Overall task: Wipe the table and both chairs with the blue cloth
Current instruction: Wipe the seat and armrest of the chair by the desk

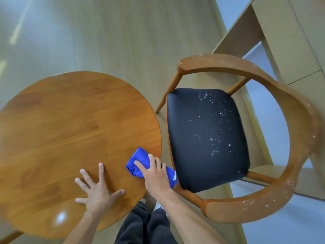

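the right hand (154, 175) has its grip curled round the bunched blue cloth (140, 162) at the round table (61, 129) edge, the left hand (97, 189) lies flat and spread on the tabletop, and the white-speckled armchair (207, 138) looks not yet wiped.

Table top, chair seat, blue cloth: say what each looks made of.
Table top: glossy varnished wood, with jointed plank grain and a light glare. Chair seat: dark, smooth padding, probably leather or vinyl, dotted with white specks. Blue cloth: soft bunched fabric, perhaps microfibre.
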Available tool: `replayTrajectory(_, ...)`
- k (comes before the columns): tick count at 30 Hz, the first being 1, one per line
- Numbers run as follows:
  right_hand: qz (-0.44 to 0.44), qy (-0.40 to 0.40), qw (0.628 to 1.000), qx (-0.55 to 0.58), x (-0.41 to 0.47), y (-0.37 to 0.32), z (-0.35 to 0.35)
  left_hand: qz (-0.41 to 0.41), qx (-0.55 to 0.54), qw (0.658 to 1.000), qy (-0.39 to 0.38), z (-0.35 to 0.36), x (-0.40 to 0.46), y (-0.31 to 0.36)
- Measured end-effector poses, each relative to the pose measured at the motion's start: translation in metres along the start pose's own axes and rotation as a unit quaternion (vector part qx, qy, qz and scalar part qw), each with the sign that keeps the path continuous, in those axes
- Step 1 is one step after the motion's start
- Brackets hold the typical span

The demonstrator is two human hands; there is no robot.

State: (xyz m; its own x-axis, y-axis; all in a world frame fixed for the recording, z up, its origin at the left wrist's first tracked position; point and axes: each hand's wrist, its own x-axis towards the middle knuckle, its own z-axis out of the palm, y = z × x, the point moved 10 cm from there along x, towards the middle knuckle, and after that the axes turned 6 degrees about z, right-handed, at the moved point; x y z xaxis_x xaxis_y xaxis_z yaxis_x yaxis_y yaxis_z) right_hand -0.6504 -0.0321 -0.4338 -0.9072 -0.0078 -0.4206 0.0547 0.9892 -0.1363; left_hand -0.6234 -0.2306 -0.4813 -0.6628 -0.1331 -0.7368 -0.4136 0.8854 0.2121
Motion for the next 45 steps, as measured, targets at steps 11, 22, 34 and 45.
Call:
replayTrajectory(11,0.123,0.049,0.986,0.097,-0.016,0.084,-0.085,0.098,0.070,0.992,0.036,-0.038,-0.012,0.105)
replayTrajectory(22,0.179,0.088,0.953,0.228,-0.027,0.208,-0.139,0.260,0.079,0.958,0.095,-0.034,-0.050,0.306)
replayTrajectory(34,0.161,0.003,0.950,0.269,0.024,0.304,-0.099,0.177,0.090,0.971,0.133,0.027,-0.041,0.344)
replayTrajectory(45,0.138,-0.016,0.966,0.220,0.067,0.270,-0.071,0.197,0.090,0.969,0.121,0.037,0.017,0.335)
